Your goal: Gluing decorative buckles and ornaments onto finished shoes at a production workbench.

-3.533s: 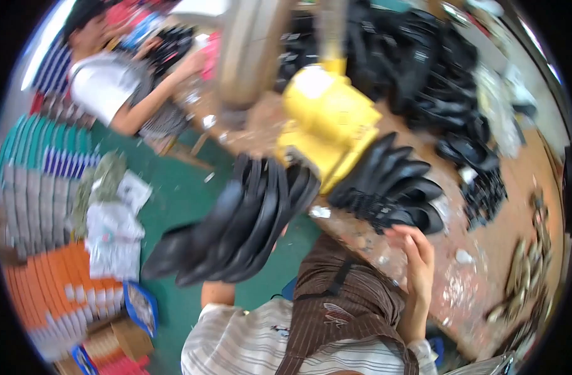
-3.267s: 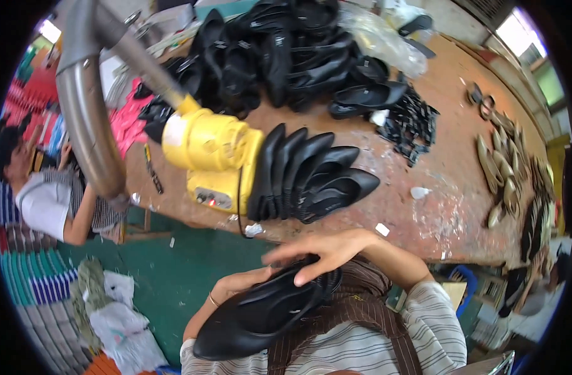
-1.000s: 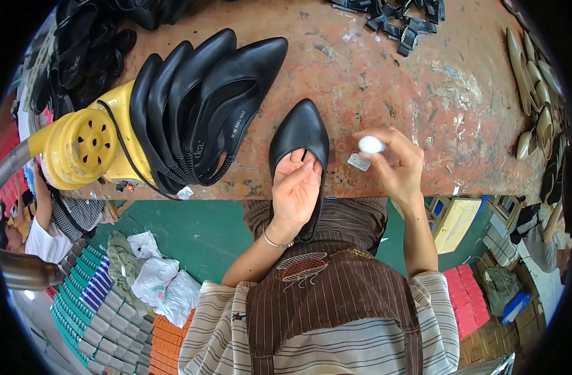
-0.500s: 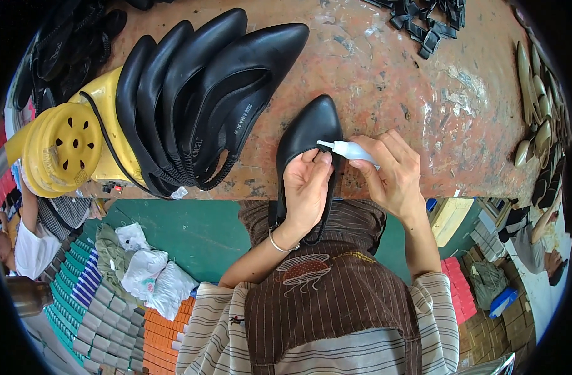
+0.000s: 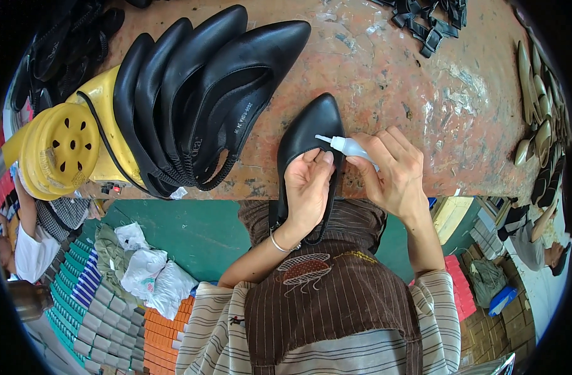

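Beneath the left hand lies the shoe, toe on the table; curled fingers grip it from its opening, apparently to steady it. Just right of those fingers, the right hand pinches a bottle, seemingly tilted to aim its nozzle at the upper; contact is unclear. Left of the fingers, other shoes overlap, perhaps saving room.

Left fingers grip black shoe; right fingers hold white bottle, nozzle over shoe.
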### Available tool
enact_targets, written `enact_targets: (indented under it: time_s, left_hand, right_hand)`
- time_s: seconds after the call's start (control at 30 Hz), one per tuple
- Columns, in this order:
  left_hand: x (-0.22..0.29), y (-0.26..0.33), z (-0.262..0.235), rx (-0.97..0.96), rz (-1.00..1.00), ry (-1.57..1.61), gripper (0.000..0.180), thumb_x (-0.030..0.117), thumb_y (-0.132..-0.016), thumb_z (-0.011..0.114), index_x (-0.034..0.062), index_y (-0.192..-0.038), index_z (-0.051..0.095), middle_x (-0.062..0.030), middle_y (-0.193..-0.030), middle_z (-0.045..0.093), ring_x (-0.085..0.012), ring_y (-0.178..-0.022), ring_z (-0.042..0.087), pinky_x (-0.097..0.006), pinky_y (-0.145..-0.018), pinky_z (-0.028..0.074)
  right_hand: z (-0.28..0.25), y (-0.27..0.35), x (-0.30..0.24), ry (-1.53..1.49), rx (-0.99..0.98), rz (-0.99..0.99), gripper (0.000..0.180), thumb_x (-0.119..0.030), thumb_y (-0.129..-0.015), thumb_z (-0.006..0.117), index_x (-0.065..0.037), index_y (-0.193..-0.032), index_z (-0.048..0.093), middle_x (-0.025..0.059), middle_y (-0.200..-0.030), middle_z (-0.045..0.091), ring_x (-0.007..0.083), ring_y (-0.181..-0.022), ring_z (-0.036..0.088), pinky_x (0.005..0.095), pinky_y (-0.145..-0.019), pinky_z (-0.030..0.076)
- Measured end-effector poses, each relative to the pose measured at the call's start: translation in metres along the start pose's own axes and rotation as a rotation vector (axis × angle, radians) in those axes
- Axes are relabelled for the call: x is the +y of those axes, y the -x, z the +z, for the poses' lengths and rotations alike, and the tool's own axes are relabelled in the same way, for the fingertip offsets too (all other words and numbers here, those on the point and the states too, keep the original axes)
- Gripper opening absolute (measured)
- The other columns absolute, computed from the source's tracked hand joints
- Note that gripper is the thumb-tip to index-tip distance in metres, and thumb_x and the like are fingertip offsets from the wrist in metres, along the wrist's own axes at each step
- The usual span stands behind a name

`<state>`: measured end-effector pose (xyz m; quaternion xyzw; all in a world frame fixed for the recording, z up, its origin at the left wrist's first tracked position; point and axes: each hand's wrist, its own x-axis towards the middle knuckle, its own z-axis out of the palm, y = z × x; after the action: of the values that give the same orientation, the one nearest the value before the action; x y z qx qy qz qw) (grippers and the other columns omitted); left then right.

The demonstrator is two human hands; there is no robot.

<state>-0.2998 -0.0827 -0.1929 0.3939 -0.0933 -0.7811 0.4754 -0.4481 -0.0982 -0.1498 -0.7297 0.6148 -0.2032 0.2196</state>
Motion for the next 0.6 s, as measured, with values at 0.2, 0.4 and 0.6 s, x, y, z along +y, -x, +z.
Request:
enact_targets:
  time_s: [0.2,0.4,0.6]
  left_hand:
    - [-0.001,0.0005,-0.0025,0.023,-0.016,0.003,0.018,0.0,-0.094,0.05,-0.0029,-0.111,0.053,-0.0021,-0.103,0.059,-0.0028,-0.086,0.052,-0.018,-0.073,0.042]
    - [-0.0004,-0.0001,-0.0012,0.016,-0.022,0.011,0.017,0.0,-0.094,0.049,-0.0025,-0.109,0.054,-0.0018,-0.1,0.059,-0.0029,-0.085,0.052,-0.018,-0.073,0.042]
    - [-0.0002,-0.0011,-0.0016,0.006,-0.028,0.008,0.016,-0.001,-0.094,0.048,-0.0025,-0.109,0.054,-0.0012,-0.098,0.058,-0.0027,-0.082,0.051,-0.018,-0.073,0.041]
  right_hand:
    - [-0.0013,-0.0031,-0.0038,-0.001,-0.001,-0.001,0.021,-0.015,-0.072,0.071,-0.005,-0.087,0.061,0.0057,-0.07,0.053,0.023,-0.064,0.052,0.0337,-0.051,0.045]
    - [-0.0059,-0.0032,-0.0042,0.002,-0.019,0.004,0.018,-0.012,-0.07,0.071,-0.005,-0.082,0.059,0.0062,-0.069,0.052,0.0233,-0.063,0.051,0.0339,-0.051,0.045]
    - [-0.0047,-0.0056,-0.0063,-0.012,-0.018,-0.008,0.018,-0.01,-0.069,0.071,-0.005,-0.077,0.056,0.0068,-0.069,0.052,0.0237,-0.064,0.052,0.034,-0.051,0.045]
